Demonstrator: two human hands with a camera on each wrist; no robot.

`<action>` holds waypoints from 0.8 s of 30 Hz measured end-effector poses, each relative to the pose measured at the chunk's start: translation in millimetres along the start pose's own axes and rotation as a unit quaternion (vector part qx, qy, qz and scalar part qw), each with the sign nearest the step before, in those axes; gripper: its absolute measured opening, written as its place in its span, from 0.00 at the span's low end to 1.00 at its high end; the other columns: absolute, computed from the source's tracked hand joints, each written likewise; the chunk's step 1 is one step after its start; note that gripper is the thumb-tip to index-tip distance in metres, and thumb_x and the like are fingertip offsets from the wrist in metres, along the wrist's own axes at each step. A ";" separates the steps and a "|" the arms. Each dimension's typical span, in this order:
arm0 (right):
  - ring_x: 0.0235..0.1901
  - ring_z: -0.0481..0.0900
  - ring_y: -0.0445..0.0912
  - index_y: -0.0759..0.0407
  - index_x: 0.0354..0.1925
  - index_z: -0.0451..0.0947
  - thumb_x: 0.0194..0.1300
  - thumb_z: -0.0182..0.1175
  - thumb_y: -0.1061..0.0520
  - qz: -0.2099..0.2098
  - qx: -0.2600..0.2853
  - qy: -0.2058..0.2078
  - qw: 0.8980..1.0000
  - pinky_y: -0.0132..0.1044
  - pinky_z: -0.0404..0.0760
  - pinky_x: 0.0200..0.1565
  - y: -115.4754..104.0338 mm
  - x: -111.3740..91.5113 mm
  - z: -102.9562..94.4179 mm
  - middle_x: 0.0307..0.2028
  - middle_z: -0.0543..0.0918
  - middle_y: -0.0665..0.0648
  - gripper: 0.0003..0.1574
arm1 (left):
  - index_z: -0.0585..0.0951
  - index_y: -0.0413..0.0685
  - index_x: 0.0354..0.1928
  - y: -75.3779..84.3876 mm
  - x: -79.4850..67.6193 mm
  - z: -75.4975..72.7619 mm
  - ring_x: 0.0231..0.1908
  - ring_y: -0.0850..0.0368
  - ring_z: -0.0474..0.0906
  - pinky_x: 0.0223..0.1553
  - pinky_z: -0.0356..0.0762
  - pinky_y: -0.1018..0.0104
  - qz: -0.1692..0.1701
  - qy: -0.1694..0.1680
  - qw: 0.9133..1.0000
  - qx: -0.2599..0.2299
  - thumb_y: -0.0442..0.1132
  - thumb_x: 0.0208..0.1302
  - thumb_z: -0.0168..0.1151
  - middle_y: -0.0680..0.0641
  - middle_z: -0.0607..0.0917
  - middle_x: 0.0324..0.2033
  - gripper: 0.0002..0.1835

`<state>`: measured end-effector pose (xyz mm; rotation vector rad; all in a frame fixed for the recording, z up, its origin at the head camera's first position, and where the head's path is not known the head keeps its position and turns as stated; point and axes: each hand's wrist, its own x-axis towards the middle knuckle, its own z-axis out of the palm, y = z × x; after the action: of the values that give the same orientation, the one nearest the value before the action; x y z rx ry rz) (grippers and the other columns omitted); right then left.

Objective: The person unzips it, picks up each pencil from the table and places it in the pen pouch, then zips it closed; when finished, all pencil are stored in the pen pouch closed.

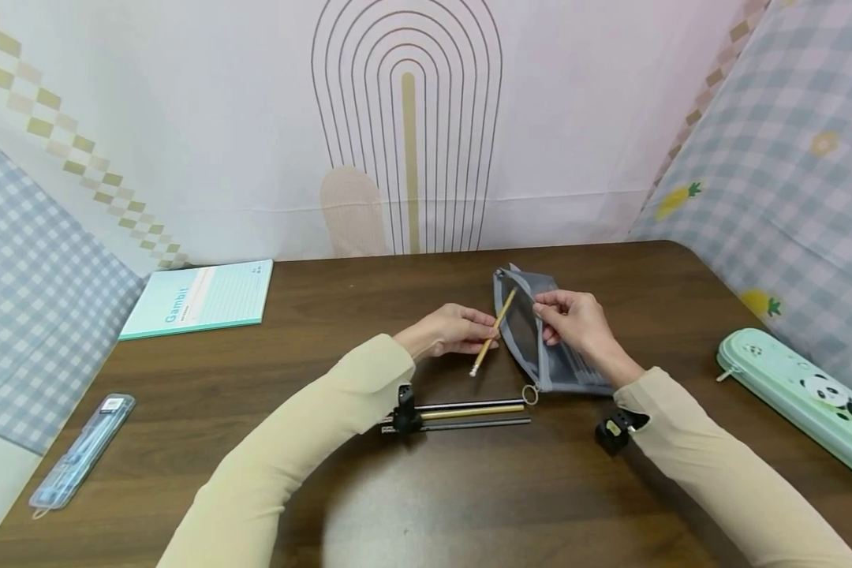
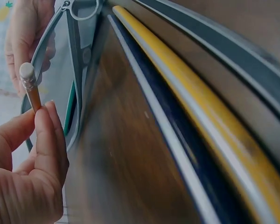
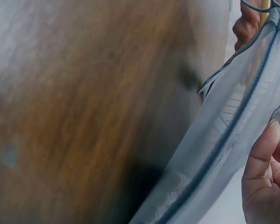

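Observation:
Between thumb and fingertips my left hand (image 1: 454, 330) pinches a yellow pencil (image 1: 482, 356). Its white eraser (image 2: 27, 72) points back toward me, and its other end leans into the mouth of a grey mesh zip pouch (image 1: 566, 369). My right hand (image 1: 581, 322) grips the pouch's right edge with thumb and fingers, and the mouth gapes wide. A metal ring (image 1: 530, 395) hangs at the near end of the zip. Inside the opening, the left wrist view shows a green strip (image 2: 70, 109).
Three pencils, one yellow (image 1: 468, 412), lie side by side below my left wrist. A green panda pencil case (image 1: 795, 394) is at the right. To the left are a notebook (image 1: 213, 296) and a clear blue case (image 1: 84, 454). Patterned cloth (image 1: 255, 118) hangs behind the table.

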<state>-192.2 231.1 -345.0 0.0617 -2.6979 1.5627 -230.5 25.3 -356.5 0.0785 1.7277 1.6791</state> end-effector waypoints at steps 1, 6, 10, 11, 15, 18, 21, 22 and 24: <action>0.15 0.75 0.36 0.73 0.53 0.74 0.67 0.56 0.61 0.000 0.000 -0.001 1.000 0.30 0.81 0.21 -0.4 0.1 0.2 0.23 0.79 0.54 0.20 | 0.74 0.32 0.55 0.7 2.7 2.7 0.26 0.61 0.80 0.25 0.79 0.77 -0.001 0.003 1.000 -0.013 0.28 0.63 0.58 0.43 0.85 0.32 0.18; 0.15 0.74 0.36 0.73 0.54 0.73 0.68 0.55 0.61 0.002 -0.004 -0.003 1.000 0.29 0.81 0.21 -1.8 0.6 1.4 0.23 0.79 0.55 0.20 | 0.74 0.32 0.56 3.1 13.0 14.2 0.27 0.60 0.80 0.26 0.80 0.76 -0.003 0.019 0.998 -0.052 0.27 0.63 0.58 0.49 0.81 0.25 0.18; 0.15 0.75 0.36 0.73 0.54 0.73 0.68 0.55 0.61 0.005 -0.007 -0.006 1.000 0.28 0.81 0.21 -2.0 1.0 2.2 0.23 0.78 0.56 0.20 | 0.75 0.33 0.55 2.8 18.5 20.7 0.35 0.54 0.84 0.27 0.81 0.75 -0.003 0.037 0.997 -0.066 0.28 0.63 0.58 0.43 0.84 0.32 0.18; 0.15 0.75 0.36 0.73 0.54 0.73 0.68 0.55 0.61 0.006 -0.009 -0.006 1.000 0.28 0.81 0.21 -2.1 1.1 2.3 0.23 0.78 0.56 0.20 | 0.75 0.33 0.55 2.7 19.9 22.3 0.38 0.52 0.84 0.28 0.81 0.75 -0.003 0.040 0.997 -0.069 0.28 0.63 0.58 0.40 0.84 0.36 0.18; 0.16 0.74 0.36 0.72 0.54 0.73 0.68 0.55 0.61 0.009 -0.010 -0.007 1.000 0.28 0.80 0.21 -2.6 1.0 2.1 0.24 0.78 0.58 0.20 | 0.73 0.33 0.57 2.5 24.9 30.8 0.49 0.47 0.80 0.29 0.81 0.76 0.005 0.048 0.996 -0.068 0.27 0.63 0.58 0.33 0.80 0.50 0.19; 0.15 0.75 0.36 0.72 0.54 0.73 0.68 0.55 0.61 0.009 -0.010 -0.008 1.000 0.29 0.80 0.21 -2.8 0.5 1.7 0.25 0.79 0.58 0.20 | 0.73 0.32 0.57 2.5 27.6 37.5 0.50 0.45 0.79 0.32 0.82 0.74 0.015 0.058 0.996 -0.065 0.26 0.63 0.58 0.32 0.79 0.51 0.20; 0.16 0.75 0.36 0.72 0.54 0.73 0.68 0.55 0.61 0.008 -0.011 -0.010 1.000 0.29 0.81 0.21 -2.7 0.3 1.5 0.25 0.79 0.59 0.20 | 0.74 0.31 0.56 1.8 29.9 43.2 0.47 0.45 0.81 0.37 0.83 0.69 0.023 0.076 0.995 -0.064 0.25 0.62 0.58 0.31 0.80 0.49 0.19; 0.16 0.75 0.36 0.72 0.54 0.73 0.68 0.55 0.61 0.008 -0.011 -0.011 1.000 0.29 0.81 0.21 -2.7 0.3 1.6 0.25 0.79 0.59 0.20 | 0.74 0.31 0.54 1.4 30.6 45.0 0.44 0.46 0.82 0.39 0.83 0.68 0.025 0.083 0.994 -0.064 0.25 0.61 0.59 0.31 0.81 0.47 0.18; 0.16 0.75 0.36 0.72 0.54 0.73 0.68 0.55 0.61 0.008 -0.009 -0.013 1.000 0.29 0.81 0.21 -2.6 0.7 1.6 0.25 0.79 0.59 0.20 | 0.76 0.31 0.53 1.0 31.8 48.4 0.39 0.49 0.83 0.41 0.83 0.65 0.031 0.097 0.993 -0.064 0.25 0.60 0.59 0.34 0.83 0.42 0.17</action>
<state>-192.7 228.4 -343.5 0.0598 -2.7391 1.5517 -229.5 82.7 -364.6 -0.0930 1.7680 1.8914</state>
